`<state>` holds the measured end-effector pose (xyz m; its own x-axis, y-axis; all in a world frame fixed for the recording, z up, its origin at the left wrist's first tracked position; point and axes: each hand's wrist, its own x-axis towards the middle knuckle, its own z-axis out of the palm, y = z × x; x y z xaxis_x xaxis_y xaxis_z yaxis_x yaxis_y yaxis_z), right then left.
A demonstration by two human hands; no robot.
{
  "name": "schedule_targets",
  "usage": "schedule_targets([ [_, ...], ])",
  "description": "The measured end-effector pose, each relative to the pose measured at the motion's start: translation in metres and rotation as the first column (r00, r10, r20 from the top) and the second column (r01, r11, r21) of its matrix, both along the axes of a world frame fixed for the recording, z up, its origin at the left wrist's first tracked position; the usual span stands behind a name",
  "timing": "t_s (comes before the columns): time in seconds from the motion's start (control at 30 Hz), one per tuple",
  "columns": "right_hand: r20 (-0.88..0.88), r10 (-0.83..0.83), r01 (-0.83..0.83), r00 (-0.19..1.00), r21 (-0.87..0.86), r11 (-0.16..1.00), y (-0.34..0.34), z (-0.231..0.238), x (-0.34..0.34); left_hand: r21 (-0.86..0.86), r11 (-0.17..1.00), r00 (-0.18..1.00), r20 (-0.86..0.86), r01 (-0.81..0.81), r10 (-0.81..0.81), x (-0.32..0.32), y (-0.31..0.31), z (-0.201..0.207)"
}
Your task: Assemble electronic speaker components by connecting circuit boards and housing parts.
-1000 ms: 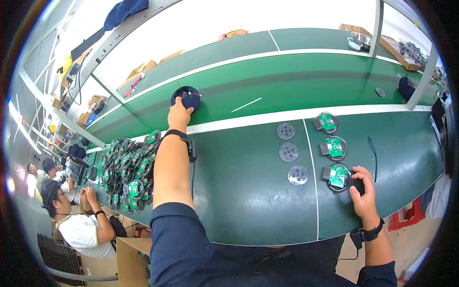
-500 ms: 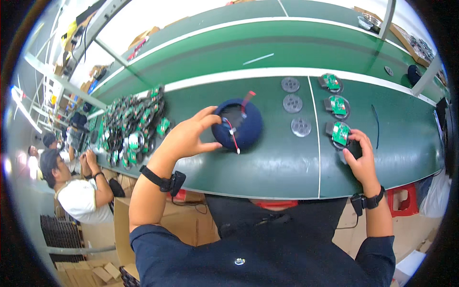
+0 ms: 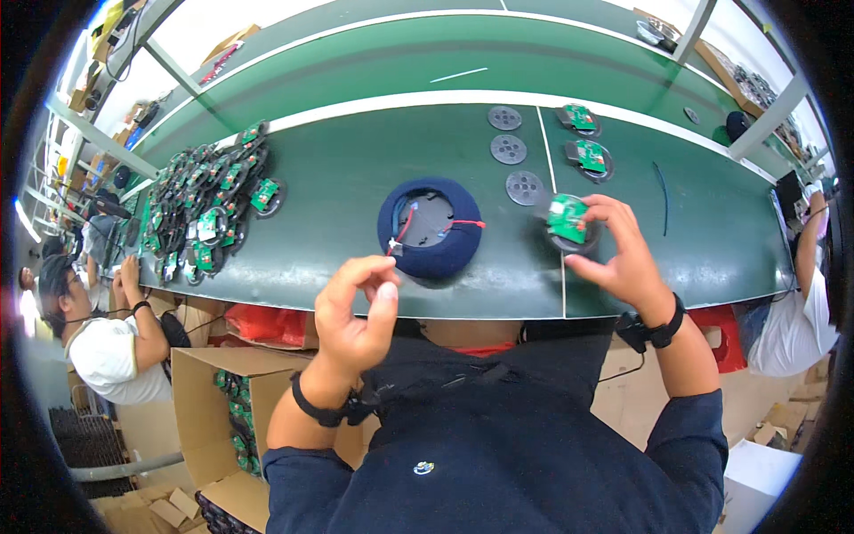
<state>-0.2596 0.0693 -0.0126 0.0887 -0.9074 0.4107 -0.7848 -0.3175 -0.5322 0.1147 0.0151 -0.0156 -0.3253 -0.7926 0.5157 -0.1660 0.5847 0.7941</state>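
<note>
My right hand [image 3: 623, 254] grips a round black part carrying a green circuit board [image 3: 567, 219] by its right edge, between thumb and fingers. The part is slightly blurred and sits over the white line on the bench. My left hand [image 3: 351, 311] is off the dark blue padded ring [image 3: 454, 252], just below its lower left side. Its fingers are loosely bent, with thumb and forefinger apart and nothing seen between them. Inside the ring is a grey recess with red wires and a white connector [image 3: 394, 246]; one red wire lies across the ring's right side.
Three grey discs [image 3: 508, 149] lie in a column beyond the ring, with two more board parts [image 3: 591, 157] to their right. A heap of board parts [image 3: 200, 200] covers the left bench. A dark cable [image 3: 663, 198] lies at right. Co-workers [image 3: 116, 338] sit at both sides.
My right hand has lifted the nearest board part and brought it left toward the ring. My left hand has let go of the ring and drawn back. The view has shifted.
</note>
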Motion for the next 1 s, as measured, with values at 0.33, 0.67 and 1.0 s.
schedule_targets([
  [0.33, 0.093, 0.555, -0.536, 0.827, -0.172, 0.827, -0.025, 0.043, 0.084, 0.554, 0.783, 0.853, -0.519, 0.283, 0.059, -0.059, 0.038, -0.008],
  [0.67, 0.074, 0.526, -0.518, 0.848, -0.1, 0.849, -0.082, 0.011, 0.086, 0.484, 0.871, 0.763, -0.593, 0.081, 0.258, -0.042, 0.028, -0.034],
  [1.0, -0.01, 0.561, -0.552, 0.828, -0.193, 0.811, -0.109, 0.003, 0.106, 0.475, 0.88, 0.777, -0.553, -0.004, 0.302, -0.031, -0.019, -0.027],
])
